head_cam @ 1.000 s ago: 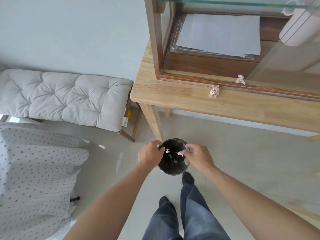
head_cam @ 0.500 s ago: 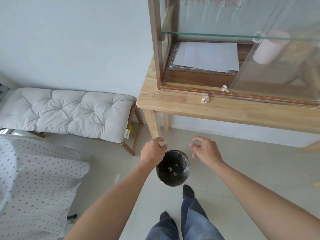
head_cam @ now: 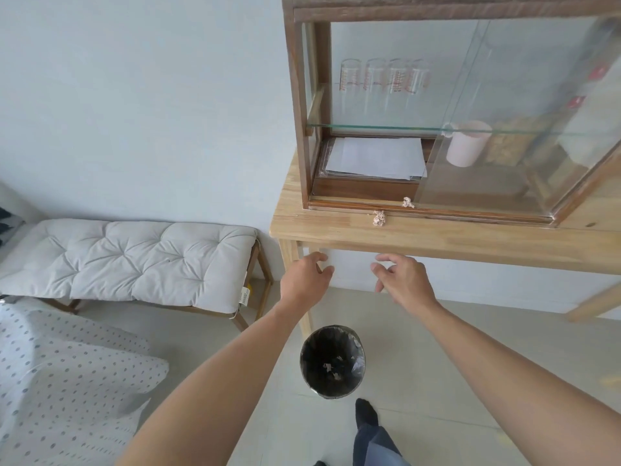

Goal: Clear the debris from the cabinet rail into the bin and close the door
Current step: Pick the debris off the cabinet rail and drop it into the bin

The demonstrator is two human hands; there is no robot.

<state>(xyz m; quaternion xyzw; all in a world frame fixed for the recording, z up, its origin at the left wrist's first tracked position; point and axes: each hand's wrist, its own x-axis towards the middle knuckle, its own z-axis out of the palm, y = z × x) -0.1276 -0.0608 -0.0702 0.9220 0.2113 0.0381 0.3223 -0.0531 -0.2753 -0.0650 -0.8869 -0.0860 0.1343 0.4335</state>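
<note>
A wood-framed glass cabinet stands on a light wooden table. Its sliding glass door is slid to the right, leaving the left half uncovered. One crumpled paper scrap lies on the bottom rail against the door's edge. A second scrap sits on the tabletop just in front of the rail. A black-lined bin stands on the floor below, with small scraps inside. My left hand and my right hand hover below the table edge, both empty with fingers loosely apart.
A stack of white paper lies on the cabinet floor, and a pink cup and glasses sit behind glass. A cushioned bench stands left of the table. Dotted fabric fills the lower left. My sock-clad foot is beside the bin.
Both hands dropped scraps into the bin, let go and rose from its rim toward the table edge. My view tilted upward, showing more of the cabinet.
</note>
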